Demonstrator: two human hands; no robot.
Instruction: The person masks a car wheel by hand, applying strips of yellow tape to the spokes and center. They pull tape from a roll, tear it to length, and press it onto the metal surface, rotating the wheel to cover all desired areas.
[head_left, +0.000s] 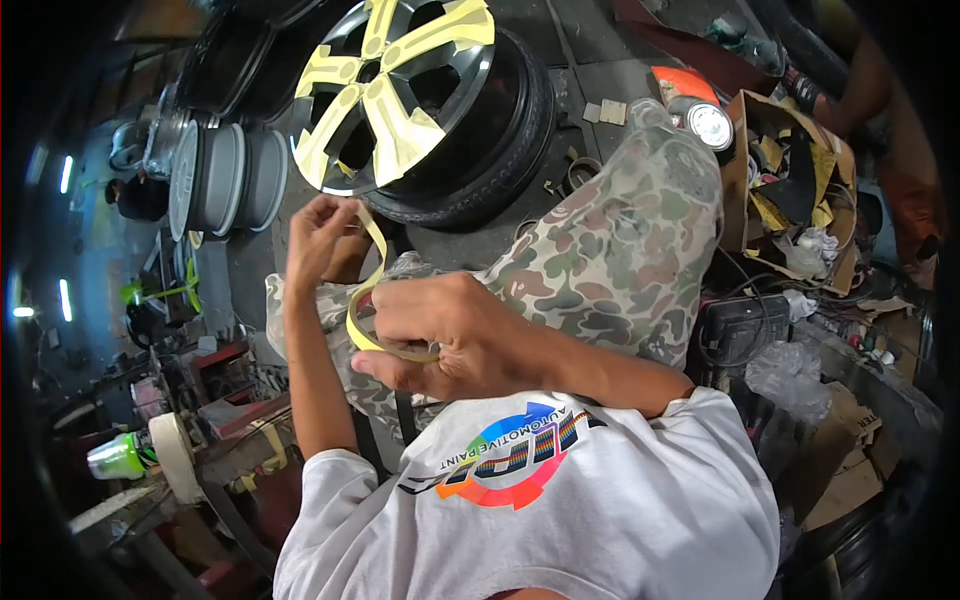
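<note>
My right hand (435,325) is wrapped round a roll of yellow masking tape (357,325), held above my lap. A strip of tape (378,245) runs up from the roll in a loose curve. Its free end is pinched in the fingers of my left hand (320,235), close to the lower edge of the wheel rim (455,95). Yellow masking tape (385,115) covers the rim's spokes and hub area, while dark gaps show between them. The rim lies tilted on a black tire (520,130).
Camouflage-clad legs (610,230) are bent beneath my hands. At right stand a cardboard box (740,180) of scraps, a can (709,126) and a black case (742,328). More rims (215,180) stand at left, beside a cluttered rack with a wide tape roll (175,458).
</note>
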